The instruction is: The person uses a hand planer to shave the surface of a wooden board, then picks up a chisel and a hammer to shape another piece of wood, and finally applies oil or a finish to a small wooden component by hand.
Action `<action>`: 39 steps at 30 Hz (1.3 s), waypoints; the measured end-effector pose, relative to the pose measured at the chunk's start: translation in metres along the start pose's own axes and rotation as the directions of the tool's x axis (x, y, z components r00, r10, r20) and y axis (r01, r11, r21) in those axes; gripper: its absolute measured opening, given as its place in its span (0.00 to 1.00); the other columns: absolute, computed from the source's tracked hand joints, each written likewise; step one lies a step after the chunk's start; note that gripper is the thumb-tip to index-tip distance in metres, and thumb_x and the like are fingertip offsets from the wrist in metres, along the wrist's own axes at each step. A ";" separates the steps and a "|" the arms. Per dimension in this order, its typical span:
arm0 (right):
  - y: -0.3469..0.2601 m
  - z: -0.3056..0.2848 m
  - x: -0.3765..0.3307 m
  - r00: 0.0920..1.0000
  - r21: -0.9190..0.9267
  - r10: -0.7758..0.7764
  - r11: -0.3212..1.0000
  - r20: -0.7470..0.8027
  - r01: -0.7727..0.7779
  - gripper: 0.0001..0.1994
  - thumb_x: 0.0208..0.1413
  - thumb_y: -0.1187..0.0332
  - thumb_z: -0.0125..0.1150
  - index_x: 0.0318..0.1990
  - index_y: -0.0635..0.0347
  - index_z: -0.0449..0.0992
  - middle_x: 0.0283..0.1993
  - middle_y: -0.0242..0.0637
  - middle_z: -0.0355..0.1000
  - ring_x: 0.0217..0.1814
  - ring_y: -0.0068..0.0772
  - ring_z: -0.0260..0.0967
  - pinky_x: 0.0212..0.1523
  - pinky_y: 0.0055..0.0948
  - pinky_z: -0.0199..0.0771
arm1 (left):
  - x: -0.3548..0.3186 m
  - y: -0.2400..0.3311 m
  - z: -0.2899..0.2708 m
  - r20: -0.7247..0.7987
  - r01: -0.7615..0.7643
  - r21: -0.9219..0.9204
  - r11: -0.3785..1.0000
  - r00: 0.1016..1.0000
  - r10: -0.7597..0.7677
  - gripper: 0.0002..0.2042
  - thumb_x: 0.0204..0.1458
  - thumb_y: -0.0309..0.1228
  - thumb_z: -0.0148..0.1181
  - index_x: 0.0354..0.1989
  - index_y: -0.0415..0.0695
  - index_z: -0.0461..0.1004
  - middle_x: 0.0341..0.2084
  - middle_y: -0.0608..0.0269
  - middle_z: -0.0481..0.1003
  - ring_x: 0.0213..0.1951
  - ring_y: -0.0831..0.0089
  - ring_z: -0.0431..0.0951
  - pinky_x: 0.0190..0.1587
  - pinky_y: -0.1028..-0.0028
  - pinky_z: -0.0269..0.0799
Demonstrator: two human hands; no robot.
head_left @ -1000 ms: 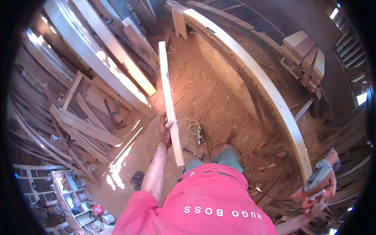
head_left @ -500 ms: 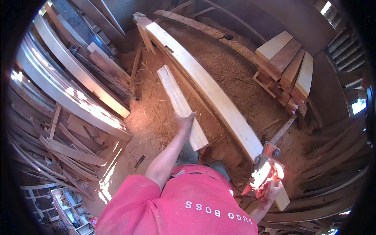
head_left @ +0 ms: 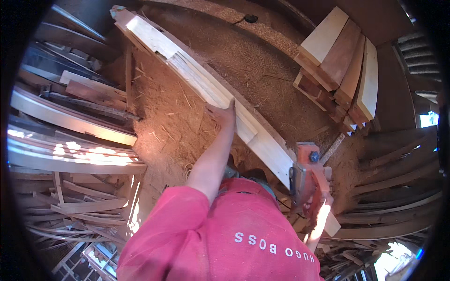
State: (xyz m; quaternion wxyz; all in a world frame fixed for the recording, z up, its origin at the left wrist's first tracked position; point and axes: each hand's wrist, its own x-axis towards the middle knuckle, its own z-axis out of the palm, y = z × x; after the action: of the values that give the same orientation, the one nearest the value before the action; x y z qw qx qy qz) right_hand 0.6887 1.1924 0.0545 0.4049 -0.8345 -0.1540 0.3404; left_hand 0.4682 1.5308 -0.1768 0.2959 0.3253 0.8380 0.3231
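Note:
My left hand (head_left: 223, 115) is closed across a short rough wooden board (head_left: 199, 84), thumb on one edge and fingers on the other. That board lies along the top of a long pale timber plank (head_left: 150, 36), or just over it; I cannot tell whether they touch. My right hand (head_left: 315, 208) grips the handle of a red-orange electric hand planer (head_left: 308, 171). The planer is at the plank's near right end, turned on its side, and part of the plank passes behind it. The fingers of my right hand are partly hidden by the tool and bright sunlight.
A stack of cut boards (head_left: 335, 56) stands at the far right. Long curved planks (head_left: 75, 159) lean along the left side, and more timber (head_left: 393, 187) lines the right. Sawdust and shavings cover the floor (head_left: 164, 122). A tray of small things (head_left: 101, 260) is at the lower left.
My left hand has carried the short board from beside the long plank to over its top. The planer in my right hand has turned and moved slightly up the picture. The view has shifted.

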 end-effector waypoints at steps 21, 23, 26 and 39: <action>-0.029 0.132 0.125 0.606 -0.186 0.047 0.968 0.794 0.168 0.26 0.64 0.48 0.50 0.44 0.68 0.78 0.26 0.40 0.74 0.24 0.30 0.71 0.27 0.31 0.70 | 0.330 0.047 -0.072 0.547 -0.701 0.603 0.381 0.711 0.443 0.24 0.59 0.37 0.48 0.64 0.42 0.63 0.66 0.44 0.60 0.67 0.45 0.59 0.67 0.54 0.58; -0.024 0.122 0.123 0.627 -0.136 -0.058 0.957 0.777 0.257 0.27 0.63 0.47 0.51 0.44 0.68 0.78 0.27 0.43 0.74 0.26 0.31 0.72 0.30 0.31 0.72 | 0.327 0.060 -0.069 0.629 -0.695 0.604 0.390 0.716 0.304 0.25 0.58 0.34 0.47 0.65 0.42 0.61 0.66 0.44 0.59 0.66 0.45 0.60 0.67 0.55 0.59; -0.032 0.128 0.131 0.566 -0.206 0.036 0.949 0.824 0.240 0.27 0.62 0.47 0.51 0.44 0.68 0.78 0.29 0.47 0.75 0.29 0.35 0.74 0.33 0.33 0.74 | 0.330 0.068 -0.075 0.684 -0.699 0.608 0.376 0.702 0.199 0.26 0.55 0.31 0.48 0.65 0.42 0.61 0.67 0.42 0.57 0.65 0.42 0.61 0.67 0.58 0.59; -0.111 0.321 0.152 0.516 -0.066 -0.198 0.891 0.833 0.449 0.27 0.64 0.46 0.47 0.46 0.65 0.78 0.42 0.57 0.75 0.48 0.60 0.74 0.48 0.46 0.72 | 0.346 0.067 -0.104 0.759 -0.750 0.520 0.409 0.626 0.182 0.30 0.50 0.23 0.45 0.66 0.55 0.65 0.68 0.58 0.60 0.66 0.57 0.63 0.68 0.65 0.59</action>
State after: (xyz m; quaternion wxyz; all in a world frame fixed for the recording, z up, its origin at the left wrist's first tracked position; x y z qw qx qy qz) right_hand 0.5779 1.5257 -0.0675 0.2270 -0.5895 -0.5204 0.5745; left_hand 0.2068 1.7879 -0.1624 0.2483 0.7394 0.6096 -0.1416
